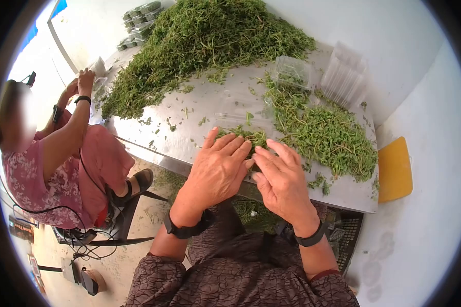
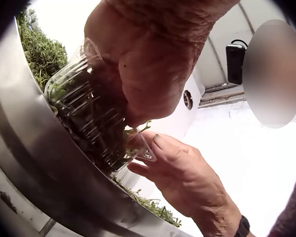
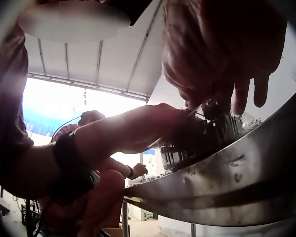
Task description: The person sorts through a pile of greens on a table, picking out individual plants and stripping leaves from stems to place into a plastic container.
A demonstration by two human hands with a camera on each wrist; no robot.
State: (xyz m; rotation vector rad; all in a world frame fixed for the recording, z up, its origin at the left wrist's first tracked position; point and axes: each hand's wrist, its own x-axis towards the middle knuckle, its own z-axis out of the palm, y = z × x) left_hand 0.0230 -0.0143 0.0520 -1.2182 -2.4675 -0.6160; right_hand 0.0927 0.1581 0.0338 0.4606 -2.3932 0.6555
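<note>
In the left wrist view a clear ribbed plastic box point(image 2: 91, 116) filled with green sprigs stands at the steel table's edge. The left hand point(image 1: 217, 171) lies over the greens point(image 1: 248, 137) with its fingers extended, pressing on them. Opposite it, the right hand point(image 1: 281, 187) has its fingers slightly bent at the box's other side, touching its corner in the left wrist view. Both hands hide much of the box in the head view.
A large heap of greens point(image 1: 210, 41) covers the table's back; a smaller pile point(image 1: 328, 135) lies right. Stacked clear boxes point(image 1: 344, 77), an open clear box point(image 1: 292, 71) and a yellow board point(image 1: 395, 169) are nearby. Another person point(image 1: 51, 163) sits at left.
</note>
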